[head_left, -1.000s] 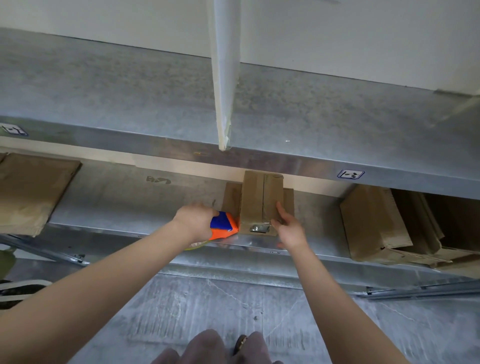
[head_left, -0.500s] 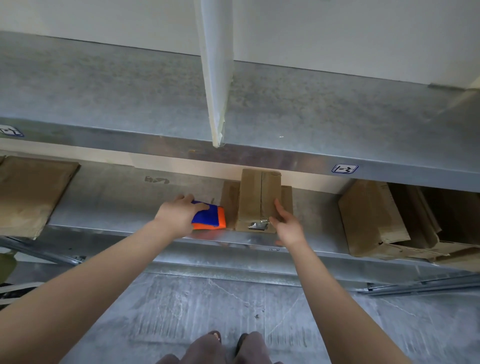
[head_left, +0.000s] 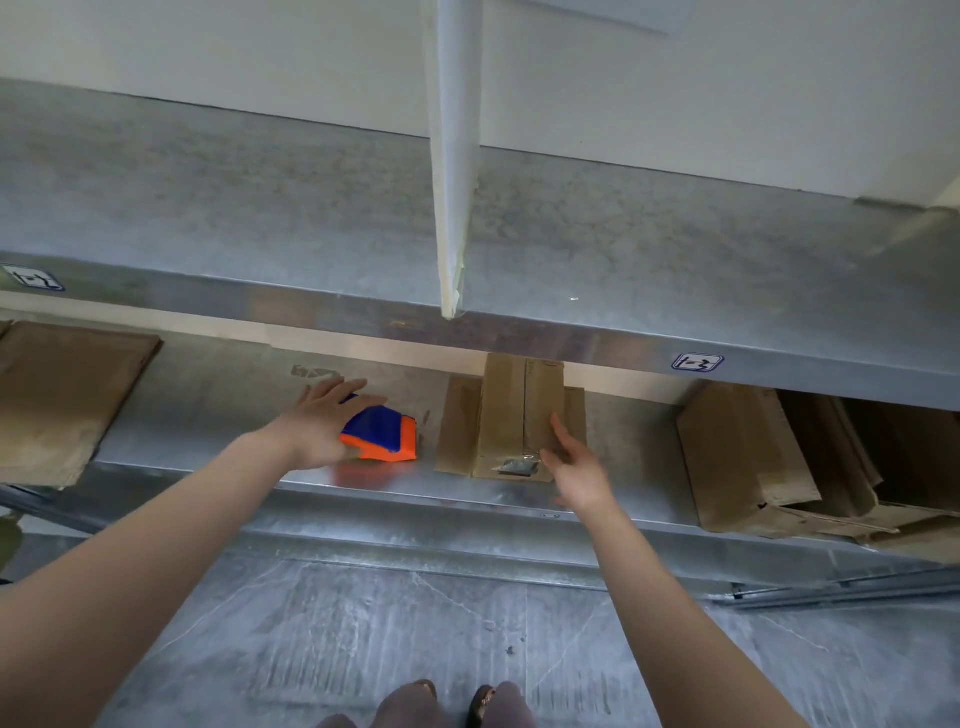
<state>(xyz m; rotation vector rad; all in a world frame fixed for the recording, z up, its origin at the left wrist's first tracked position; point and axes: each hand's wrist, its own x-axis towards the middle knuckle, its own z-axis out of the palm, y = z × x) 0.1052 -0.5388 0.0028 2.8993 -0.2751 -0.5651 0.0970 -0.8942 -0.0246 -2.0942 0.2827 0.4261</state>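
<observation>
A blue and orange block-shaped object (head_left: 387, 435) lies on the lower metal shelf (head_left: 218, 410). My left hand (head_left: 324, 426) rests flat on its left side, fingers straight and spread over its top. To the right stands a narrow upright cardboard box (head_left: 511, 410) with a patch of clear tape at its front bottom. My right hand (head_left: 574, 465) is open at the box's front right corner, fingers straight, close to the cardboard; whether it touches is unclear.
Flattened cardboard (head_left: 62, 400) lies on the shelf at the left, and several folded cartons (head_left: 769, 457) lean at the right. The upper metal shelf (head_left: 623, 249) carries a white divider (head_left: 454, 156). My feet (head_left: 431, 709) stand on the grey floor below.
My left hand has pushed the blue and orange object deeper onto the shelf and flattened out over it. My right hand has slipped back from the box's side toward its front corner.
</observation>
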